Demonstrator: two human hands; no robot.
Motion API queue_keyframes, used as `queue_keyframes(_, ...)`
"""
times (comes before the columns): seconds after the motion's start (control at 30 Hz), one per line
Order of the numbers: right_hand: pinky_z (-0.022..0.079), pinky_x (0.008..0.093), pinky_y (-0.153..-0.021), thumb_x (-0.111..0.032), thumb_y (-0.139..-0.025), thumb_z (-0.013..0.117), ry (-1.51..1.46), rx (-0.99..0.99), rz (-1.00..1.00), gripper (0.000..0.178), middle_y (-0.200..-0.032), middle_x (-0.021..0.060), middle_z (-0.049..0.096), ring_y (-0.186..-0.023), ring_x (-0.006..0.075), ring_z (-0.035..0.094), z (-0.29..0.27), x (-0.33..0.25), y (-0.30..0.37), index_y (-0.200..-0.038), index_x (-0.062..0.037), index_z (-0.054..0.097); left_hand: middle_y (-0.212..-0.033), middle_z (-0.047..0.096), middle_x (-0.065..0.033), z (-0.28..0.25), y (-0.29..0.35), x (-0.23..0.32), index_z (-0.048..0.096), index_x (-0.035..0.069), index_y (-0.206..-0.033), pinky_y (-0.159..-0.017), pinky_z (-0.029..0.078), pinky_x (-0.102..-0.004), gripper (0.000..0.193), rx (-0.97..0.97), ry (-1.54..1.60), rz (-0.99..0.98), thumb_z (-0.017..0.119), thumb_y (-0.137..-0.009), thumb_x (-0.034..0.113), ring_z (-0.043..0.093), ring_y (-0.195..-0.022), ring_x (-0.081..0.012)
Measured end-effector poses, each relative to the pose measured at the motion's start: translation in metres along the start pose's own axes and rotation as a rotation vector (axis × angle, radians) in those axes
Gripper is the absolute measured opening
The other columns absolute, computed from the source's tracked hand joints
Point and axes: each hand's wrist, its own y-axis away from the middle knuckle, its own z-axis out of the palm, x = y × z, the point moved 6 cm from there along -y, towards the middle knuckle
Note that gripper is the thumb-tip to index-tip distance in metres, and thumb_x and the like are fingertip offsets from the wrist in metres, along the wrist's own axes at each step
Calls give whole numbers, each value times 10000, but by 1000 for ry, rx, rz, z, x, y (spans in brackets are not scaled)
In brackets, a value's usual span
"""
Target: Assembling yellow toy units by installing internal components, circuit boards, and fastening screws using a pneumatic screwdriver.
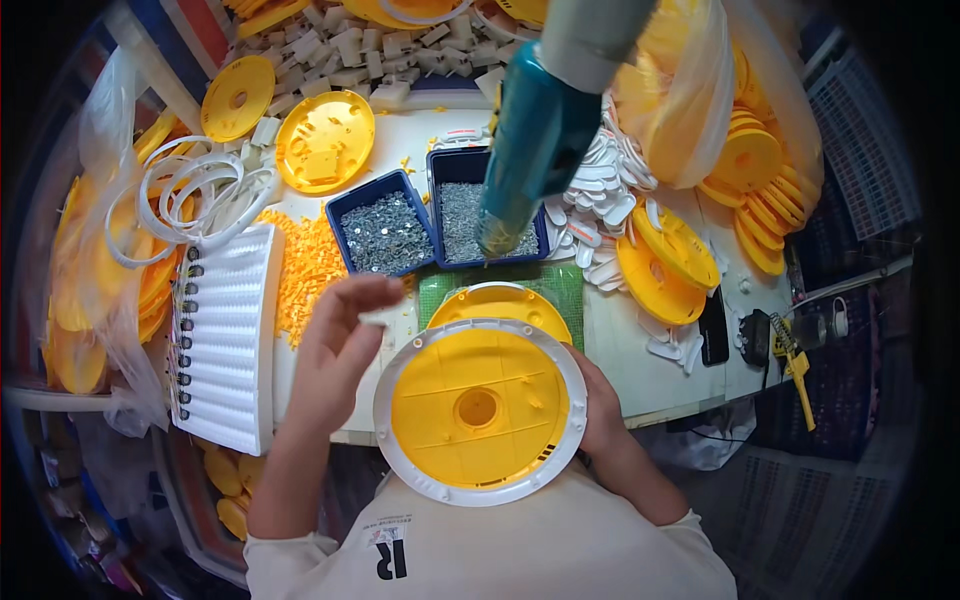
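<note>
My right hand [598,405] grips the right edge of a round yellow plastic disc [430,400] with a white ring [392,450] around its rim. The disc is held tilted in front of my chest, its ribbed face with a round central hole towards me. Left of the disc, my left hand [340,345] is raised off it, thumb and fingers apart and slightly blurred; I see nothing held in it. Behind the held disc, another yellow disc with a white rim [500,300] lies on a green mat [570,285].
A teal electric screwdriver [530,150] hangs over two blue bins [340,235] of small metal screws. Left are orange plastic bits [305,265], a white foam tray [225,340] and white rings [200,190]. Right are white plastic parts [610,170], yellow discs [660,280] and a phone [714,330].
</note>
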Motion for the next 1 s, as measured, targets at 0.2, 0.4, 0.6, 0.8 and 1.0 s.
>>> queue_keyframes(0.2, 499, 302, -1031, -409, -1158, 342, 151, 19, -8, 542, -1252, 107, 669, -1159, 158, 638, 9, -5, 1, -1412, 24, 546, -1492, 535, -173, 32, 66, -62, 345, -24, -1573, -1170, 415, -400, 886, -119, 559, -346, 730, -923, 439, 526, -1388, -261)
queue_keyframes(0.4, 499, 286, -822, -578, -1105, 379, 710, -17, -466, 721, -1152, 143, 678, -991, 137, 637, -4, -71, -2, -1322, 59, 638, -1484, 540, -182, 33, 71, -70, 340, -46, -1570, -1148, 443, -385, 822, -69, 615, -367, 706, -932, 320, 553, -1362, -260)
queue_keyframes(0.6, 464, 311, -528, -111, -858, 821, 1169, 13, -616, 268, -733, 126, 690, -573, 205, 628, 34, -98, -3, -1091, 14, 775, -1472, 553, -179, 29, 68, -65, 375, -43, -1547, -1139, 450, -381, 772, -113, 480, -330, 670, -978, 387, 561, -1350, -248)
queue_keyframes(0.8, 490, 323, -554, -71, -923, 740, 1075, 87, -548, 246, -704, 135, 705, -586, 201, 664, 26, -100, -6, -1150, 16, 778, -1472, 558, -177, 36, 63, -68, 386, -41, -1538, -1144, 447, -408, 881, -61, 567, -310, 484, -1021, 666, 560, -1350, -254)
queue_keyframes(1.0, 513, 346, -564, -111, -929, 753, 1401, 96, -604, 251, -722, 158, 713, -585, 245, 681, 36, -92, -10, -1161, -21, 786, -1459, 568, -176, 40, 60, -70, 419, -33, -1515, -1137, 451, -404, 932, -57, 561, -299, 418, -1008, 749, 566, -1339, -252)
